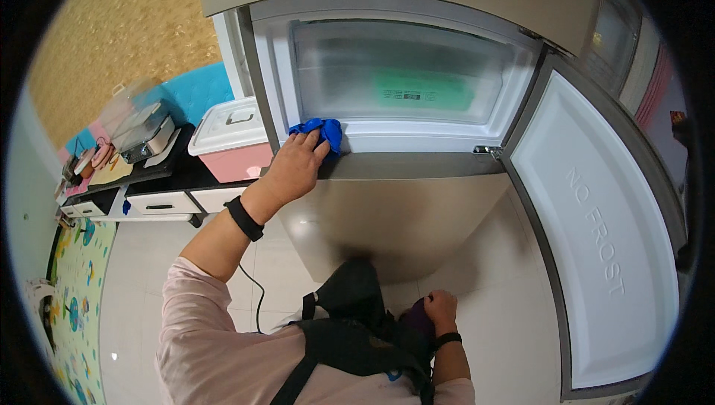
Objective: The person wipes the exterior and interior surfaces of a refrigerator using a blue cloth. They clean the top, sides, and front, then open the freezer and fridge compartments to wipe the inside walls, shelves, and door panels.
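Note:
My left hand point(299, 166) presses a bunched blue cloth point(329, 132) onto the lower left corner of an open refrigerator compartment's white frame point(413, 143). Its fingers are bent over the cloth and hide part of it. Behind the cloth is a translucent drawer front point(346, 75), pushed in, with a green patch showing and printed writing. My right hand point(441, 307) hangs low by my body with curled fingers, against dark purple fabric point(418, 318). Whether it grips that fabric is not clear. The compartment door point(592, 226) is swung wide to the right.
A pink box with a white lid point(232, 131) stands left of the refrigerator on a black-topped cabinet point(162, 204) with white drawers. Farther left are clear plastic containers point(139, 120) and small items. A black cable point(261, 293) runs down to the tiled floor point(497, 343). A patterned mat point(78, 315) lies left.

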`<action>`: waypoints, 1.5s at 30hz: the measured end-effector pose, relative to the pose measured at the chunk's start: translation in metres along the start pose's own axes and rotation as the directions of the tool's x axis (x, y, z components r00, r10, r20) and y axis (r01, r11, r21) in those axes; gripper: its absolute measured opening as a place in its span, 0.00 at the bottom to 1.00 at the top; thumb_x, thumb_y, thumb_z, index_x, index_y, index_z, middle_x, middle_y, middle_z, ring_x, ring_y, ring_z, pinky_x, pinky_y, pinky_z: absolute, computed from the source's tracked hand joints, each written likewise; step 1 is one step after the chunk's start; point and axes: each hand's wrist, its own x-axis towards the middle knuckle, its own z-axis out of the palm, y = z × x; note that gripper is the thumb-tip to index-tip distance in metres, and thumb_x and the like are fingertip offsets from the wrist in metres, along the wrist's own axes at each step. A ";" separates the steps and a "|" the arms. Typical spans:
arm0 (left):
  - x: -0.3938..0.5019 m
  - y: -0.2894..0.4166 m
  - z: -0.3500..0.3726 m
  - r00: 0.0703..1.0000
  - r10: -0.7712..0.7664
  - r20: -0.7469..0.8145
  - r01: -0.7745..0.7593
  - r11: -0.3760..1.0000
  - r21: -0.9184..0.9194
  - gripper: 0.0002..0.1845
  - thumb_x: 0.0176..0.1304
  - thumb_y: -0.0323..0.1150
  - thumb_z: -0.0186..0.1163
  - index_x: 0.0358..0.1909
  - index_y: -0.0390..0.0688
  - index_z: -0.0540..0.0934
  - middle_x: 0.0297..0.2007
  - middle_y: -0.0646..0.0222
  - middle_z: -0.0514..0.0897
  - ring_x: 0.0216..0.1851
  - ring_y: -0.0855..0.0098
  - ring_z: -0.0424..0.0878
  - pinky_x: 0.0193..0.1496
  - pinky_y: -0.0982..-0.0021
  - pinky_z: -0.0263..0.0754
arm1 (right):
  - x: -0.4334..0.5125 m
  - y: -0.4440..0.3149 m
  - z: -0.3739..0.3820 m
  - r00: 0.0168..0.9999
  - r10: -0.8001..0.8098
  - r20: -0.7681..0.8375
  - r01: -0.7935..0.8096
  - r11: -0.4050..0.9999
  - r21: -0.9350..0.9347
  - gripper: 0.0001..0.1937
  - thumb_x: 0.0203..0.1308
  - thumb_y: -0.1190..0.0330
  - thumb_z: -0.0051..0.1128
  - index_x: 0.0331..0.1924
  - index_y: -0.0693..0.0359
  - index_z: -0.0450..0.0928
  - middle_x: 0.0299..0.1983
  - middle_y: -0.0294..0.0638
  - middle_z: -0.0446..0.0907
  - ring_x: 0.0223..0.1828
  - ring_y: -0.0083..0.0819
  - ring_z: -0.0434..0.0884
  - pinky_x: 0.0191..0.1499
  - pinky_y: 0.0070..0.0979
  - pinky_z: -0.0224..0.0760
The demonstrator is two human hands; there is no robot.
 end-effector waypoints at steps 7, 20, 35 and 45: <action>0.045 0.007 0.004 0.975 -0.015 0.223 0.044 0.991 -0.126 0.23 0.51 0.29 0.59 0.50 0.38 0.66 0.49 0.43 0.73 0.46 0.47 0.75 0.50 0.54 0.69 | 0.003 -0.005 0.002 0.996 0.061 0.061 -0.054 0.993 -0.106 0.18 0.55 0.56 0.49 0.33 0.64 0.81 0.39 0.49 0.80 0.46 0.46 0.76 0.51 0.46 0.62; 0.084 0.039 0.013 0.935 -0.053 0.350 0.075 0.996 -0.050 0.27 0.53 0.37 0.59 0.52 0.37 0.64 0.45 0.42 0.74 0.47 0.47 0.75 0.49 0.54 0.69 | 0.009 -0.007 0.012 0.998 0.060 0.019 -0.056 0.987 -0.149 0.16 0.50 0.57 0.52 0.32 0.61 0.82 0.37 0.47 0.80 0.43 0.45 0.77 0.47 0.44 0.65; 0.234 0.188 0.064 0.888 0.332 0.318 -0.218 0.913 -0.344 0.29 0.53 0.34 0.58 0.59 0.43 0.67 0.58 0.51 0.66 0.60 0.49 0.65 0.62 0.45 0.55 | 0.002 -0.005 -0.001 0.994 0.104 0.027 -0.099 0.983 -0.157 0.17 0.53 0.56 0.51 0.35 0.60 0.82 0.38 0.45 0.80 0.45 0.42 0.77 0.49 0.41 0.65; 0.168 0.214 0.049 0.939 0.194 0.284 -0.116 0.956 -0.268 0.22 0.56 0.34 0.54 0.53 0.38 0.71 0.49 0.53 0.74 0.49 0.56 0.74 0.47 0.50 0.67 | 0.011 -0.010 0.000 0.995 0.078 0.069 -0.066 0.986 -0.156 0.17 0.54 0.58 0.49 0.36 0.62 0.82 0.38 0.47 0.81 0.44 0.45 0.77 0.50 0.43 0.66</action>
